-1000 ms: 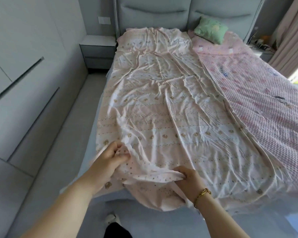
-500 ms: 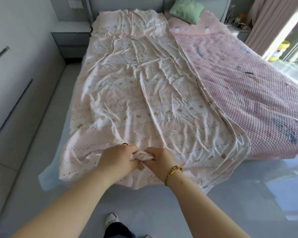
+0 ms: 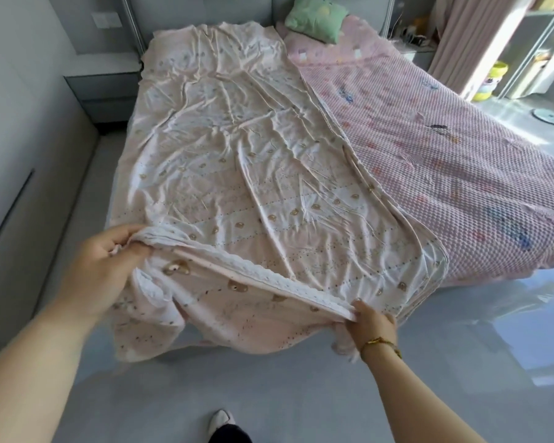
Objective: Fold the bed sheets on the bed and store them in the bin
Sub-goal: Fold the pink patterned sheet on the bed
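The sheet (image 3: 237, 155) lies lengthwise on the bed's (image 3: 199, 11) 9 o'clock half, running from 12 toward 6, its doubled edges stacked beside the quilt (image 3: 445, 155) at 2 o'clock. The left hand (image 3: 106, 266), at 8 o'clock, curls fingers and thumb round the near corner. The right hand (image 3: 373, 326), at 5 o'clock, pinches the other end of the same hem (image 3: 253, 279). Held apart like this, they draw the hem taut and raise it, likely so the near end can travel toward the pillow (image 3: 315, 17) at 12 o'clock as a square crosswise fold. No bin shows; storing looks some way off.
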